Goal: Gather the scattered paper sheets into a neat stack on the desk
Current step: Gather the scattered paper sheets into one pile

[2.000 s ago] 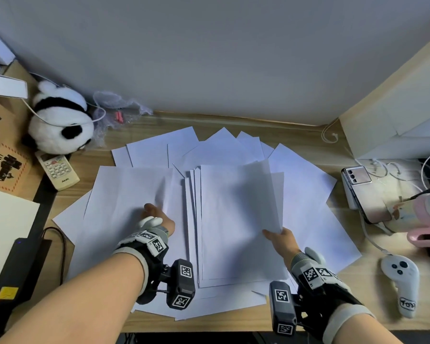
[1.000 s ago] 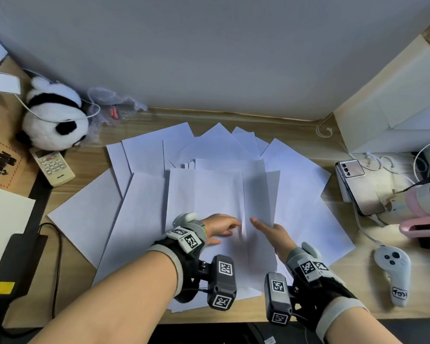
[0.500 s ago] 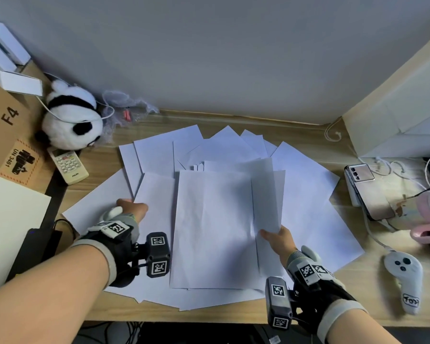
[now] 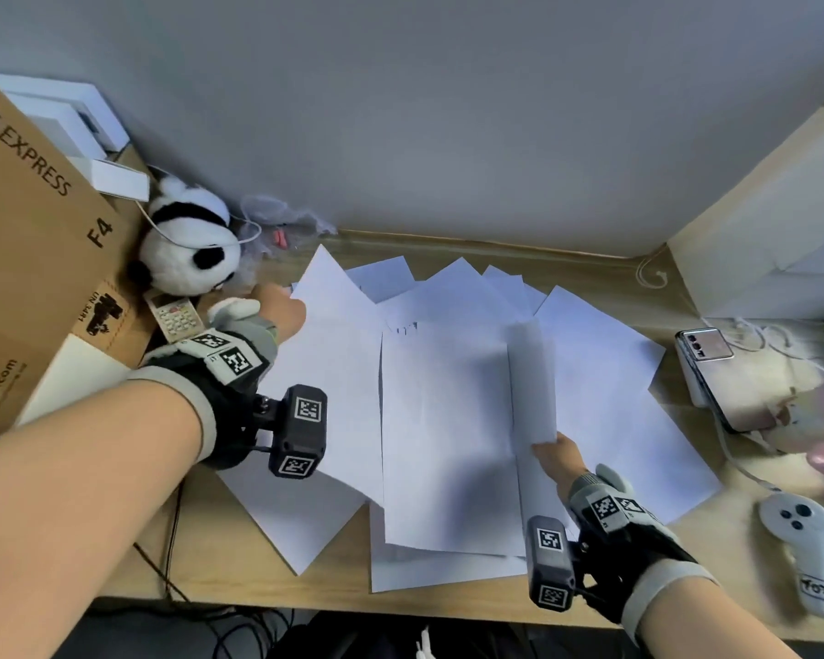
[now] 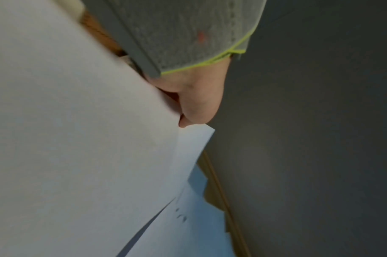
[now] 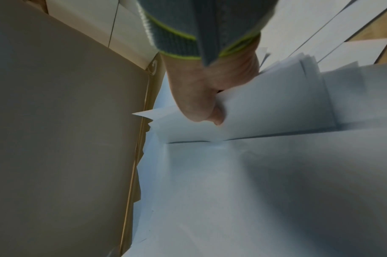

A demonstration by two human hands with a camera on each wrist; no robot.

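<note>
Pinching a loose sheet far-left, the left hand sits across from the pile whose edge the right hand grips.

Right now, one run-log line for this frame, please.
left hand: grips loose sheet | right hand: holds gathered stack edge | sheets scattered

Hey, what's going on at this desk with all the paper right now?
A person is gathering loose white sheets spread over the desk. Their left hand grips the far corner of a sheet on the left, beside the panda toy. Their right hand pinches the lifted right edge of the middle stack. Many sheets lie fanned out around it, so the pile isn't tidy yet.
</note>
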